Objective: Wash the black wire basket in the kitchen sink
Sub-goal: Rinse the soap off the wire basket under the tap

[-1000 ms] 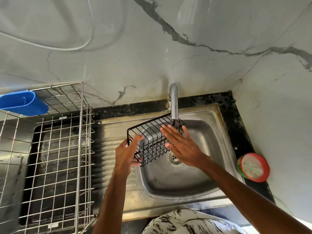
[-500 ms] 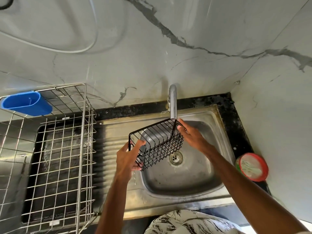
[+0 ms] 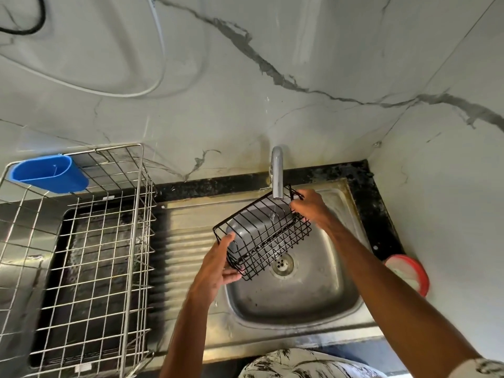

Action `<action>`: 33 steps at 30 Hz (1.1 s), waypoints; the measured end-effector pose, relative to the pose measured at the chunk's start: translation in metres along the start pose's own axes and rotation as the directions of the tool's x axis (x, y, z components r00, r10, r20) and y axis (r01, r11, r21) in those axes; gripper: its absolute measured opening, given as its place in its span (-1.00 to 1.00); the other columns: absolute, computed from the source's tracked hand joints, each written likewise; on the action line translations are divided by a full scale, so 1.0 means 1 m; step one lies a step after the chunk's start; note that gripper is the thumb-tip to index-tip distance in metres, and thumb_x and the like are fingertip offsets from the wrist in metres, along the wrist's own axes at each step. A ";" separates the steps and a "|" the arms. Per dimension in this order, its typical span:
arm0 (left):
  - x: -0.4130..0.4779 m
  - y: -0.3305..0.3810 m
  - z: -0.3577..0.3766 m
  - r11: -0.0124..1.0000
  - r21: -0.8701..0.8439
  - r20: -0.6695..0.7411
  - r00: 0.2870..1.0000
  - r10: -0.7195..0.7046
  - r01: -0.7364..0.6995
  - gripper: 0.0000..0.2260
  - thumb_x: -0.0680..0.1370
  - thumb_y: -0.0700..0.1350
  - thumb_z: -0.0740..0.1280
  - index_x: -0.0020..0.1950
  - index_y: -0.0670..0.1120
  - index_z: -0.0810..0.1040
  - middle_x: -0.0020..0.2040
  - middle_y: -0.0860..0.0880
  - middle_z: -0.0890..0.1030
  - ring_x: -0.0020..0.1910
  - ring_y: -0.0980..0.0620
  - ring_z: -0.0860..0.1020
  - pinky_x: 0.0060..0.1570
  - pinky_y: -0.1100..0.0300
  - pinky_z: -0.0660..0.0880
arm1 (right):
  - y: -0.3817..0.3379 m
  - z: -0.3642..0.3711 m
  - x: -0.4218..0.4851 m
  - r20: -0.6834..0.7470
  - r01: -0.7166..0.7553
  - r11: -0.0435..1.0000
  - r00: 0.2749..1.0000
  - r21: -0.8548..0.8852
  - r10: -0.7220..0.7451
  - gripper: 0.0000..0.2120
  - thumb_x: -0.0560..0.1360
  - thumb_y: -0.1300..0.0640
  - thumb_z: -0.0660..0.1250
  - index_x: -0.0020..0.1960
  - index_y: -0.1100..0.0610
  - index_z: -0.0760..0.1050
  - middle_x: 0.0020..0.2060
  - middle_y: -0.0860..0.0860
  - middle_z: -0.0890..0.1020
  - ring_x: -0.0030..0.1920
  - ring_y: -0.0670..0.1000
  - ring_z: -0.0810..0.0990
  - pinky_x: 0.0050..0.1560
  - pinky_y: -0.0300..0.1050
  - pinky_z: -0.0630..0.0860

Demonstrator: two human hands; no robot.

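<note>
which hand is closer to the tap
Right. The right hand grips the basket rim just beside the tap; the left hand holds the basket's near corner, farther away.

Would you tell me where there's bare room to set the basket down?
Free: the ribbed drainboard between dish rack and sink bowl, and the bowl's floor. Crowded: under the tap, where left hand and right hand hold the basket.
</note>
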State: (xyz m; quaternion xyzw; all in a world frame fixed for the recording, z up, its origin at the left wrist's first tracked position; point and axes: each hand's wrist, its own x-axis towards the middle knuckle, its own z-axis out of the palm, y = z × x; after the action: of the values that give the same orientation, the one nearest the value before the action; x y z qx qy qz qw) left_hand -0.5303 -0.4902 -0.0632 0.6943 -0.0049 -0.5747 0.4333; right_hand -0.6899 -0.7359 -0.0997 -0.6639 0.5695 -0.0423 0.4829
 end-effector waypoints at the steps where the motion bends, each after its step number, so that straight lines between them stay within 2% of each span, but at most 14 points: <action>1: 0.002 0.000 0.003 1.000 0.006 0.018 1.000 0.001 -0.001 -0.29 0.50 0.38 0.40 0.57 0.11 0.36 0.53 -0.36 0.38 0.24 -0.36 0.60 0.14 -0.17 0.65 | 0.000 -0.003 0.001 -0.021 -0.005 1.000 1.000 -0.012 0.005 -0.41 0.50 0.25 0.34 0.52 0.17 0.36 0.28 0.18 0.59 -0.01 -0.02 0.63 -0.28 -0.20 0.57; 6: 0.007 0.003 0.010 0.998 0.062 0.021 1.000 -0.001 0.000 -0.21 0.50 0.44 0.35 0.63 0.12 0.27 0.60 -0.31 0.29 0.28 -0.38 0.58 0.16 -0.17 0.64 | 0.010 -0.008 -0.003 -0.026 -0.038 0.998 0.999 -0.053 0.037 -0.47 0.49 0.24 0.33 0.46 0.23 0.41 0.05 0.13 0.66 -0.13 -0.02 0.66 -0.17 -0.03 0.67; 9: 0.008 0.005 0.008 0.996 0.084 0.019 1.000 0.011 -0.012 -0.23 0.54 0.43 0.30 0.65 0.10 0.24 0.62 -0.31 0.27 0.13 -0.28 0.63 0.18 -0.17 0.64 | 0.014 -0.008 -0.008 -0.025 -0.064 0.996 0.998 -0.056 0.063 -0.50 0.46 0.22 0.33 0.40 0.22 0.46 -0.07 0.08 0.67 -0.09 0.06 0.69 -0.12 0.06 0.69; 13: 0.003 0.013 0.009 0.992 0.123 -0.027 1.000 0.013 -0.010 -0.26 0.58 0.44 0.19 0.67 0.10 0.22 0.65 -0.29 0.21 0.33 -0.42 0.54 0.18 -0.17 0.63 | 0.013 -0.006 -0.012 -0.007 -0.085 0.995 0.996 -0.059 0.085 -0.51 0.46 0.18 0.34 0.39 0.19 0.47 -0.07 0.06 0.69 -0.07 0.05 0.70 -0.13 0.08 0.69; 16: 0.007 0.017 0.008 0.979 0.203 -0.111 0.994 0.008 0.015 -0.29 0.63 0.37 0.20 0.66 -0.01 0.26 0.60 -0.30 0.33 0.23 -0.34 0.63 -0.08 0.01 0.67 | 0.000 -0.007 -0.023 -0.014 -0.064 0.993 0.998 -0.097 0.063 -0.46 0.49 0.20 0.34 0.47 0.16 0.41 0.14 0.10 0.67 -0.09 -0.03 0.67 -0.13 -0.01 0.65; 18: 0.008 0.017 0.009 0.974 0.224 -0.151 0.987 0.051 -0.016 -0.48 0.69 0.17 0.28 0.53 -0.13 0.44 0.43 -0.28 0.52 0.09 -0.25 0.70 -0.07 0.00 0.68 | -0.008 -0.007 -0.029 -0.029 -0.035 0.990 0.999 -0.138 0.032 -0.39 0.52 0.26 0.33 0.55 0.17 0.30 0.27 0.12 0.59 0.00 -0.01 0.63 -0.13 -0.06 0.61; 20: 0.011 0.014 0.011 0.940 0.331 -0.215 0.964 0.156 -0.078 -0.76 0.72 0.03 0.29 0.08 -0.12 0.60 -0.03 -0.09 0.64 0.02 -0.26 0.70 0.06 -0.06 0.66 | -0.012 -0.004 -0.032 -0.065 0.004 0.983 0.998 -0.184 -0.016 -0.37 0.50 0.27 0.33 0.55 0.19 0.27 0.21 0.09 0.61 0.03 -0.02 0.56 -0.15 -0.15 0.50; 21: 0.014 0.012 0.015 0.895 0.438 -0.243 0.947 0.210 -0.086 -0.74 0.72 0.01 0.29 -0.03 -0.14 0.59 -0.20 0.00 0.57 -0.07 -0.20 0.70 0.00 0.06 0.65 | -0.014 -0.003 -0.033 -0.088 0.015 0.980 0.996 -0.197 -0.033 -0.39 0.47 0.26 0.36 0.51 0.20 0.33 0.11 0.03 0.62 0.02 -0.03 0.55 -0.11 -0.15 0.50; 23: 0.009 0.017 0.032 0.797 0.594 -0.254 0.914 0.317 -0.111 -0.72 0.71 0.00 0.30 0.00 -0.21 0.61 -0.30 0.03 0.51 -0.31 0.06 0.55 -0.36 0.45 0.47 | -0.018 0.001 -0.036 -0.124 0.021 0.970 0.991 -0.243 -0.053 -0.44 0.41 0.20 0.44 0.40 0.18 0.43 0.02 0.01 0.63 0.01 -0.01 0.58 -0.04 -0.12 0.55; 24: 0.006 0.020 0.041 0.760 0.636 -0.233 0.905 0.357 -0.136 -0.74 0.70 0.01 0.31 0.04 -0.18 0.60 -0.28 0.01 0.56 -0.35 0.14 0.48 -0.39 0.49 0.44 | -0.021 0.003 -0.038 -0.127 0.030 0.958 0.989 -0.287 -0.069 -0.44 0.40 0.15 0.49 0.37 0.16 0.45 0.04 0.02 0.64 0.02 0.00 0.59 -0.03 -0.12 0.55; 25: 0.007 0.020 0.050 0.722 0.674 -0.213 0.896 0.390 -0.154 -0.69 0.69 0.05 0.33 0.17 -0.20 0.62 -0.21 -0.03 0.63 -0.31 0.16 0.49 -0.28 0.50 0.47 | -0.023 0.006 -0.041 -0.125 0.044 0.943 0.988 -0.331 -0.090 -0.41 0.39 0.10 0.53 0.37 0.14 0.44 0.08 0.03 0.63 0.05 0.01 0.59 -0.01 -0.14 0.52; 26: 0.007 0.023 0.059 0.708 0.686 -0.193 0.897 0.397 -0.166 -0.60 0.67 0.10 0.35 0.28 -0.22 0.60 -0.10 -0.08 0.69 -0.24 0.14 0.52 -0.08 0.37 0.55 | -0.025 0.008 -0.043 -0.126 0.059 0.925 0.985 -0.375 -0.114 -0.37 0.39 0.06 0.55 0.40 0.13 0.41 0.12 0.04 0.62 0.10 0.03 0.59 0.03 -0.12 0.50; 30: 0.015 0.039 0.086 0.881 0.470 -0.129 0.983 0.133 -0.057 -0.40 0.63 0.20 0.37 0.46 -0.24 0.47 0.24 -0.18 0.62 0.18 -0.09 0.63 0.17 0.04 0.56 | -0.031 0.019 -0.052 -0.147 0.100 0.871 0.970 -0.482 -0.193 -0.31 0.37 -0.07 0.58 0.38 0.10 0.40 0.17 0.03 0.60 0.20 0.05 0.58 0.13 -0.07 0.53; 33: 0.027 0.046 0.095 0.917 0.399 -0.077 0.997 0.004 0.027 -0.48 0.62 0.17 0.40 0.41 -0.18 0.47 0.27 -0.18 0.58 0.19 -0.12 0.60 0.13 0.03 0.52 | -0.033 0.022 -0.056 -0.143 0.130 0.852 0.962 -0.507 -0.232 -0.22 0.34 -0.12 0.60 0.42 0.12 0.36 0.22 0.05 0.59 0.24 0.06 0.58 0.18 -0.01 0.59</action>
State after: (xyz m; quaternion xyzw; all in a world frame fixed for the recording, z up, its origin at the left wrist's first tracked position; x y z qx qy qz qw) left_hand -0.5748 -0.5894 -0.0530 0.7894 -0.1015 -0.5372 0.2791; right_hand -0.6727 -0.6817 -0.0613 -0.8082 0.5412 -0.0072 0.2320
